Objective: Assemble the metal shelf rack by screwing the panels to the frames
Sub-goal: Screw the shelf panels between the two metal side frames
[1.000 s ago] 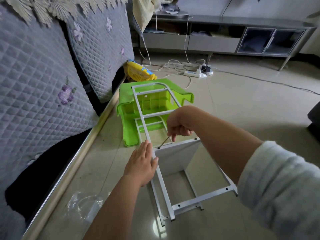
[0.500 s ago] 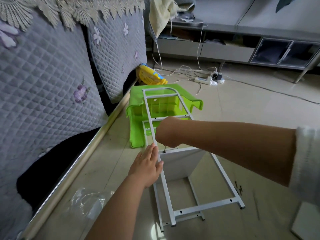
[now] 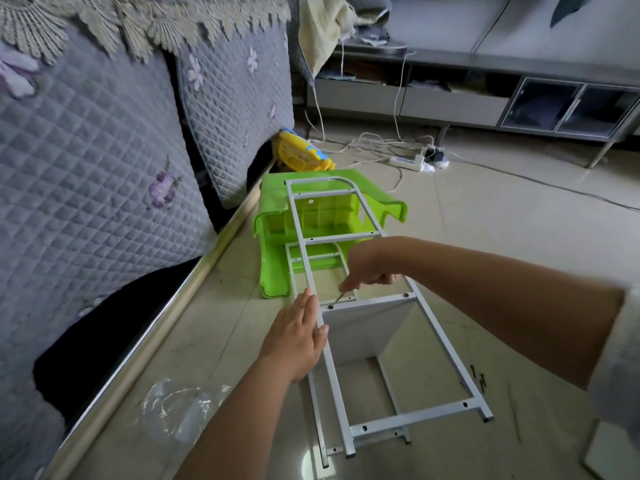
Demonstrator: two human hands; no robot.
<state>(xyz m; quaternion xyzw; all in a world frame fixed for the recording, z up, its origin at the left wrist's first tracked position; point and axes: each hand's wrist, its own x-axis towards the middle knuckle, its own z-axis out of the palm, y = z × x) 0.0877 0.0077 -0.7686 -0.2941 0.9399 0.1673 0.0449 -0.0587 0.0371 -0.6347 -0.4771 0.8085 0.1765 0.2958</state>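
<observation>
At twelve o'clock from the flat left hand (image 3: pixel 294 337) steadying the frame (image 3: pixel 446 344), right hand (image 3: pixel 369 271) fingers pinch what looks like a hex key (image 3: pixel 341 298) into a screw (image 3: pixel 330 306); keep it seated squarely.
</observation>
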